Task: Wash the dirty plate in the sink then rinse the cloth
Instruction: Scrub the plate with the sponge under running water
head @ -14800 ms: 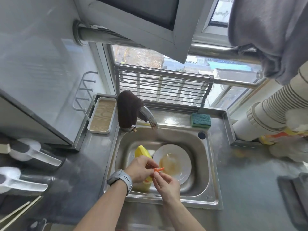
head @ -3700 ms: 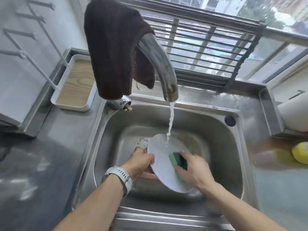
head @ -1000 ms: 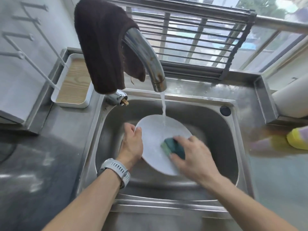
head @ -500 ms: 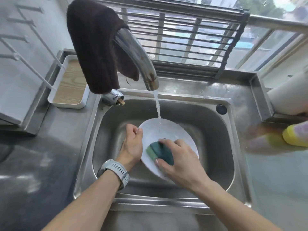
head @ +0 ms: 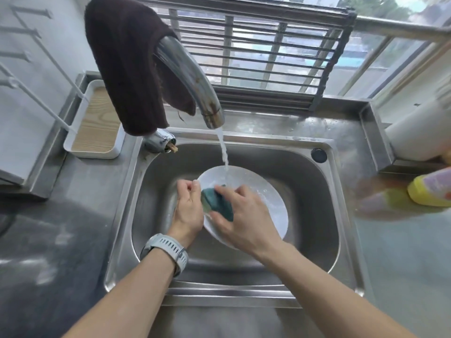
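Note:
A white plate is held tilted inside the steel sink. My left hand grips the plate's left rim. My right hand presses a green sponge against the plate's left part, next to my left hand. Water runs from the chrome faucet onto the plate's upper part. A dark brown cloth hangs draped over the faucet.
A white tray with a wooden base sits left of the faucet. A yellow soap bottle lies on the counter at right, with a white roll behind it. A metal rack stands before the window.
My right hand has slid the sponge leftward across the plate, from its middle toward my left hand. The plate stays in my left hand under the running water.

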{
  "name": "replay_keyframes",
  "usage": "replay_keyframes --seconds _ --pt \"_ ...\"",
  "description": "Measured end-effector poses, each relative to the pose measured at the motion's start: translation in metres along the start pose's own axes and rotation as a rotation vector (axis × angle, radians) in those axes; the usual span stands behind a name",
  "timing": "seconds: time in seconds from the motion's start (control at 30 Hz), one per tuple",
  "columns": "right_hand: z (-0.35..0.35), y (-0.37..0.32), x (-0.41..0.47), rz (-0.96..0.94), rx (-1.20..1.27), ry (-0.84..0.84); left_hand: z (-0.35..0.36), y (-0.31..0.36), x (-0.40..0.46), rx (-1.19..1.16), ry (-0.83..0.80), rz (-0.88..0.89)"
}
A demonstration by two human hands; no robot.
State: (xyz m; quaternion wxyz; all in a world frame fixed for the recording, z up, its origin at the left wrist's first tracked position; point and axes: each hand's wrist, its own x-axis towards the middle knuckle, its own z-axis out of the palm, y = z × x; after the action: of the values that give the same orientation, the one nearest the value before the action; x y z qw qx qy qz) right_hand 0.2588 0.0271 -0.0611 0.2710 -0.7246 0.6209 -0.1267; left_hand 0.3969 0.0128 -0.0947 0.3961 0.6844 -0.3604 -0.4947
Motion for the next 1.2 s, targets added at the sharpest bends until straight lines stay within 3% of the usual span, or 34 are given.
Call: replay_keyframes --seconds 0.17,0.3,0.47,0.67,0.87,1.03,1.2 --pt "-0.025 0.033 -0.047 -0.022 -0.085 -0.113 -0.006 -0.004 -0.001 0.031 0.047 0.034" --pt "-0.035 0.085 -0.026 0.145 -0.252 0.011 -0.005 0.0 -0.001 0.094 -0.019 0.04" --pt "-0.013 0.082 0.033 0.273 -0.15 0.098 0.003 0.006 -0.005 0.122 -0.073 0.04" --pt "0.005 0.016 0.021 0.024 0.035 0.028 0.013 0.0 -0.006 0.047 -0.002 0.046" --pt "-0.027 0.048 -0.044 -0.063 -0.046 -0.15 0.0 -0.003 -0.004 0.04 -0.01 -0.008" --pt "-0.035 0.096 -0.028 0.168 -0.182 0.023 0.004 0.005 -0.006 0.118 -0.068 0.039" --pt "-0.011 0.072 0.041 0.257 0.027 0.136 0.02 0.003 -0.013 0.109 -0.103 0.079"
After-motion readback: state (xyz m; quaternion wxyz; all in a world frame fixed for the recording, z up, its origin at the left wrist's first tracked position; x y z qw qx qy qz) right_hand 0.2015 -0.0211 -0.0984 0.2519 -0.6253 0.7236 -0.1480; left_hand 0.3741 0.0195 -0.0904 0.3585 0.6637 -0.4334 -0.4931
